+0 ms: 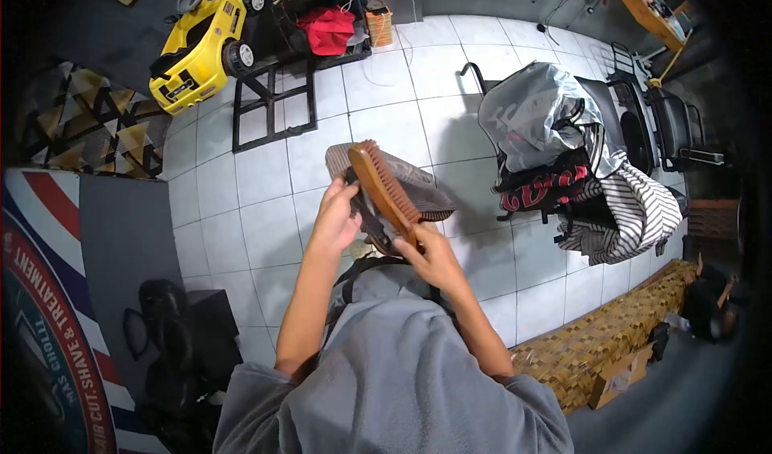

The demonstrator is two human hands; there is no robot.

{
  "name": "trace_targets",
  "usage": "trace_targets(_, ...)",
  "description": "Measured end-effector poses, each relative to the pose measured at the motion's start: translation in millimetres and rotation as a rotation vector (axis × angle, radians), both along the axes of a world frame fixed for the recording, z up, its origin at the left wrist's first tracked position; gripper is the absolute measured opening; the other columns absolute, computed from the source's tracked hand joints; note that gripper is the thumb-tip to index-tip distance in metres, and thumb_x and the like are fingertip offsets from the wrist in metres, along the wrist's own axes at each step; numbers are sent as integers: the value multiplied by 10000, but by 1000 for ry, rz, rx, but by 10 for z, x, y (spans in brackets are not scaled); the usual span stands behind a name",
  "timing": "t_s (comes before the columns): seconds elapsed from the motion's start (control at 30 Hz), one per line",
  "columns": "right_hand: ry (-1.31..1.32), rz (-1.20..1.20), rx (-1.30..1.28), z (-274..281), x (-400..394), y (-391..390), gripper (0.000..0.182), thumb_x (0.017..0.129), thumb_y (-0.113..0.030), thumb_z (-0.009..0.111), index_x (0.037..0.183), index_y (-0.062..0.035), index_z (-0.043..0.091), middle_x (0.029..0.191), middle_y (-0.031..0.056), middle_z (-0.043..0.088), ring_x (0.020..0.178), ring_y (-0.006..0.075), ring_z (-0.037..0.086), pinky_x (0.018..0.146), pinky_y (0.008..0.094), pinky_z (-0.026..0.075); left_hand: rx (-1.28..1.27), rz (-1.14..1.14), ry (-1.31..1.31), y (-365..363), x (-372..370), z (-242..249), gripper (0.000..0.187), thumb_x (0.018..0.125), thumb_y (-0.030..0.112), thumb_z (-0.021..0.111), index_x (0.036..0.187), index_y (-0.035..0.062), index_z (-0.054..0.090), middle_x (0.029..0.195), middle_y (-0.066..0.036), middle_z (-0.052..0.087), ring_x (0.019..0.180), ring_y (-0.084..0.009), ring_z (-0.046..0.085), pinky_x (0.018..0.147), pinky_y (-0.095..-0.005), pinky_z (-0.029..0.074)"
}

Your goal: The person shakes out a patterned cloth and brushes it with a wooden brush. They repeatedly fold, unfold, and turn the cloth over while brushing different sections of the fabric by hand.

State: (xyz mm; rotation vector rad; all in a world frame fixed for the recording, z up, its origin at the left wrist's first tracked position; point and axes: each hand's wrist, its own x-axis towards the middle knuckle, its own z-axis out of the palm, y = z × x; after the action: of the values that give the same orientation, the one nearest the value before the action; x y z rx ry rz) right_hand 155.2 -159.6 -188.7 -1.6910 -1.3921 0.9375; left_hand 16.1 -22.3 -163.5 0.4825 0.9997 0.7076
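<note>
Firmly grasped in the right hand (434, 253): lower end of a wooden brush (384, 188), tilted, bristles facing up and right. Gripped in the left hand (336, 217): dark item (371, 219) directly beside the brush, identity unclear. Position of both: above the tiled floor (386, 122), between left and right edges. Readable past the left edge, on a sign (68, 325): "MAS CHOLLI", "CUT, SHAVE & TREATMENT". Toward the right edge, on black fabric (547, 187): red lettering, illegible.

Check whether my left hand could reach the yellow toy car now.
Probably not: the yellow toy car sits well beyond your left hand, with a black frame roughly between them, and that hand grips a dark item.
</note>
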Motion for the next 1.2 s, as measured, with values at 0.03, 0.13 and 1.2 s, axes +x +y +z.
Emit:
trace_targets(0.03, -31, -115, 6, -130, 38, -8, 280, 798, -189, 696, 954, 18, 590, 795, 123, 592, 630, 164, 589, 519, 264, 458, 28, 4, 8, 44, 27, 16, 257, 897, 71, 444, 1147, 24, 481, 1085, -74, 569, 974, -168, 576, 833, -325, 484)
trace_targets(0.13, 147, -290, -132, -44, 268, -16, 286, 813, -204, 687, 955, 25, 592, 626, 100, 559, 598, 106, 569, 470, 242, 436, 58, 30, 31, 155, 87, 59, 244, 917, 85, 436, 1138, -4, 487, 1021, -75, 598, 947, -171, 590, 810, -301, 493)
trace_targets(1.2, 394, -308, -182, -1658, 749, 188, 392, 963, -415, 336, 851, -57, 448, 552, -11, 399, 418, 86, 390, 372, 244, 324, 499, 456, 71, 130, 211, 792, 251, 923, 214, 544, 1106, 42, 529, 988, -2, 577, 923, -81, 535, 816, -234, 428)
